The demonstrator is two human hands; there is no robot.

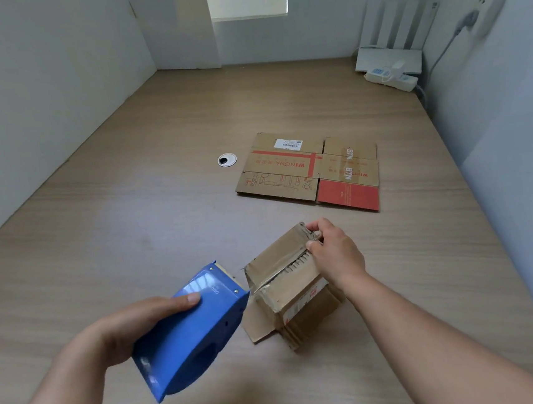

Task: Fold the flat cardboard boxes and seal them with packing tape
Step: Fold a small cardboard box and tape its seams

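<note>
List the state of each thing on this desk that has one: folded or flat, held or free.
small box: folded up, tape across its top, one side flap hanging open.
flat box: unfolded, lying flat, untouched.
tape dispenser: held, nose near the small box.
left hand: grips the tape dispenser.
right hand: pinches the small box's far top edge.
power strip: a plug inserted.

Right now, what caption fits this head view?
Left hand holds blue tape dispenser beside folded box gripped by right hand.
</note>
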